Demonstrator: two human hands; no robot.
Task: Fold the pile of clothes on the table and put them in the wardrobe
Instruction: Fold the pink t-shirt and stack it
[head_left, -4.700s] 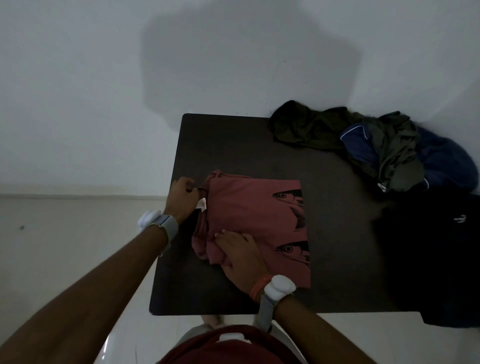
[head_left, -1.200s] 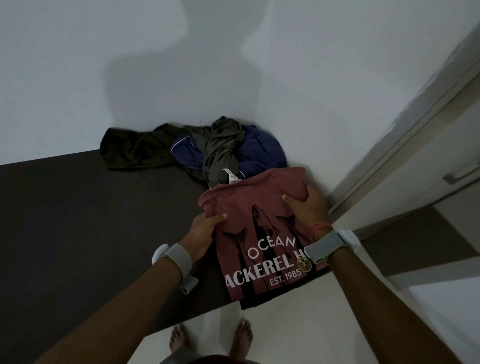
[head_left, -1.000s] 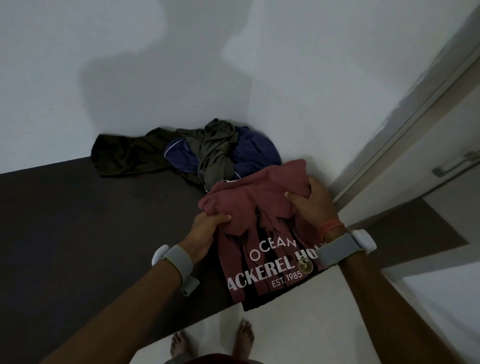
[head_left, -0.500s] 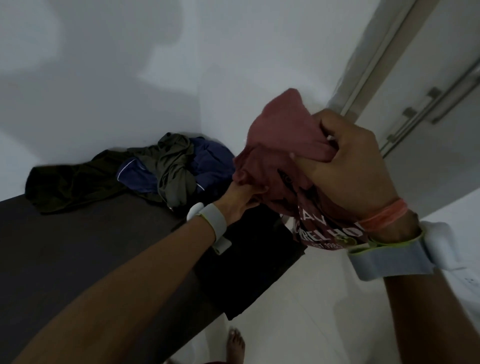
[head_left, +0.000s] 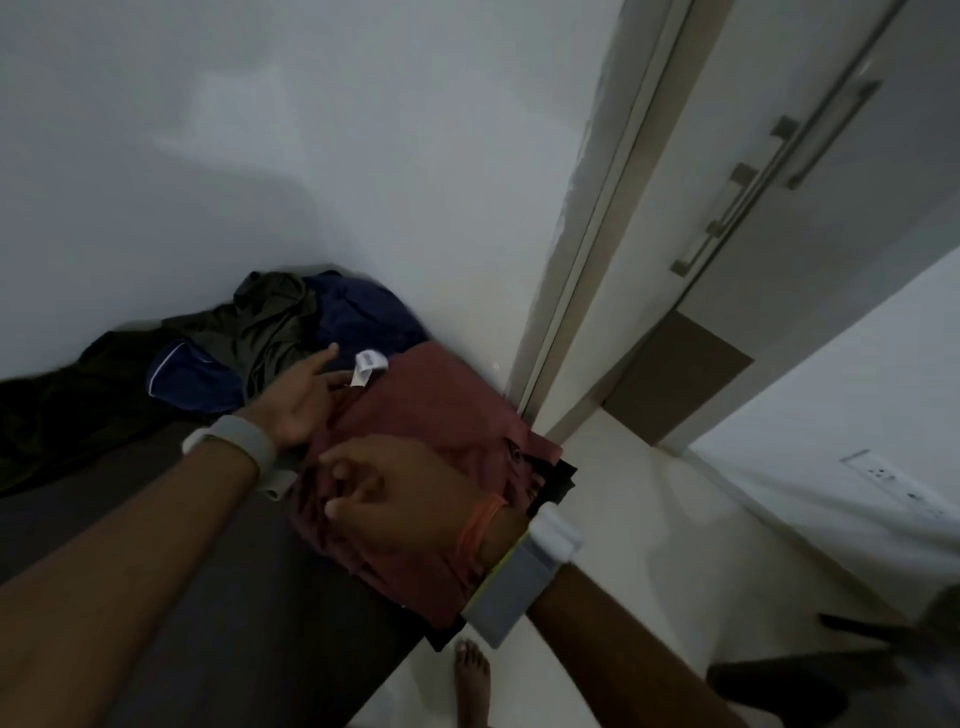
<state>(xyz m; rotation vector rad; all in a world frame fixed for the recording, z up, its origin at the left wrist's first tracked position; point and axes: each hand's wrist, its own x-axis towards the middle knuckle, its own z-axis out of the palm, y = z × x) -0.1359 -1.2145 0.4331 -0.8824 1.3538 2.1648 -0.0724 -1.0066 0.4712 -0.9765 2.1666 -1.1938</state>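
The folded red shirt lies on a black garment at the right corner of the dark table. A white label sticks up at its far edge. My left hand is stretched out flat, with its fingers touching the shirt's left edge near the label. My right hand rests on the near part of the shirt with bent fingers, fingertips on top of the cloth. The unfolded pile of olive and navy clothes lies behind, against the wall. The wardrobe door with long bar handles stands to the right.
A white wall runs behind the table and meets the door frame just past the table corner. My bare foot stands on the pale floor beside the table edge. A wall socket sits low on the right wall.
The red shirt, held up in both hands half a second ago, now lies on the black garment at the table corner. My left hand has opened flat, and my right hand lies on top.
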